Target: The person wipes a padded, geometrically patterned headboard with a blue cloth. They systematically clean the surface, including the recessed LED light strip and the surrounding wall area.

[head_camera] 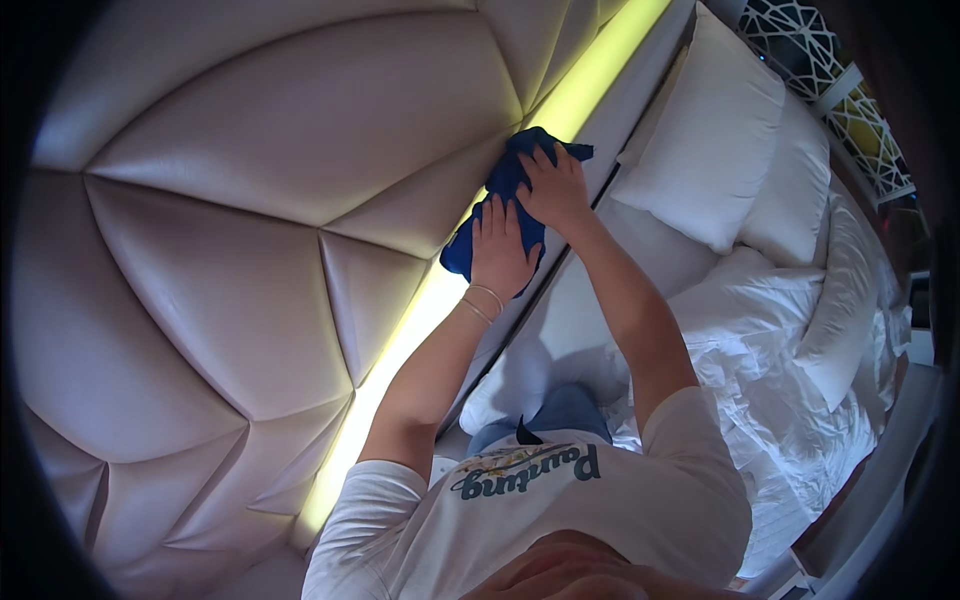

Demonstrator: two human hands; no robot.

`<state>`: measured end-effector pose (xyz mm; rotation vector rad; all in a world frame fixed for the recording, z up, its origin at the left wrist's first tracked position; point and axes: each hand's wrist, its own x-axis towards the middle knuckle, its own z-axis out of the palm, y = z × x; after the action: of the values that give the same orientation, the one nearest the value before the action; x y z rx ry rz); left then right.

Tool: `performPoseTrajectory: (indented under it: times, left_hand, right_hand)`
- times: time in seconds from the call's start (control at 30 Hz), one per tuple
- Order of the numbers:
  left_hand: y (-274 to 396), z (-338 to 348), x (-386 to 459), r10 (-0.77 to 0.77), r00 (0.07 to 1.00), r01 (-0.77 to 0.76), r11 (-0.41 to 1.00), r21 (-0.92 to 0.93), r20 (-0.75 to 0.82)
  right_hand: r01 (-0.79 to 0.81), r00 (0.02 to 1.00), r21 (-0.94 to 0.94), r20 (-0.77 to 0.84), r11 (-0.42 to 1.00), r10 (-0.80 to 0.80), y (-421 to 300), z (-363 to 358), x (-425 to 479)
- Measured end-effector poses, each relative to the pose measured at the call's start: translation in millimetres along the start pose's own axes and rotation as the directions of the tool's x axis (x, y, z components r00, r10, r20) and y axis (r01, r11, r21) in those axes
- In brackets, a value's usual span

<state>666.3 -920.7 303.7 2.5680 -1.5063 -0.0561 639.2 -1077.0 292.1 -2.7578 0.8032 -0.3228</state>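
A dark blue cloth (505, 176) lies bunched over the glowing yellow light strip (397, 337), along the lower edge of a padded wall panel (390, 112). My left hand (501, 244), with thin bangles at the wrist, is spread flat on the lower part of the cloth, pressing it down. Farther up, my right hand (553, 184) rests on the cloth's upper part, its fingers spread. The hands are close together and do not overlap. What lies beneath the cloth is hidden.
To the right is a bed with white pillows (712, 142) and a rumpled white sheet (757, 337). A dark gap runs between the bed and the pale ledge (600, 142). A white lattice screen (795, 37) stands at the upper right.
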Motion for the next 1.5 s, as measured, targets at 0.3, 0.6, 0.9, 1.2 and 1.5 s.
performPoseTrajectory:
  times: [0.3, 0.6, 0.9, 1.2, 1.5]
  left_hand:
    - [28.9, 17.9, 71.5, -0.06, 0.995, 0.063, 0.997, 0.04, -0.075]
    - [10.0, -5.5, -10.0, -0.042, 0.999, 0.042, 0.997, 0.06, -0.015]
    - [-16.8, -15.1, -152.3, -0.128, 0.99, 0.114, 0.974, 0.197, 0.058]
    - [-12.9, -48.9, -121.9, -0.058, 0.993, 0.033, 0.974, -0.225, -0.105]
    - [1.2, -16.9, -103.3, -0.046, 0.998, 0.052, 0.983, 0.178, -0.036]
  right_hand:
    - [-0.168, 0.963, 0.06, -0.204, 0.984, 0.176, 27.8, 7.4, 43.8]
    - [0.002, 0.942, 0.297, -0.32, 0.955, 0.098, -14.7, 7.2, -48.9]
    - [0.035, 0.972, 0.878, -0.141, 0.478, 0.188, -142.1, 35.6, -205.2]
    - [-0.084, 0.727, 0.966, -0.108, 0.244, 0.678, -83.3, 74.8, -70.9]
    - [-0.227, 0.559, 0.962, 0.001, 0.152, 0.829, 25.9, 195.9, 9.7]
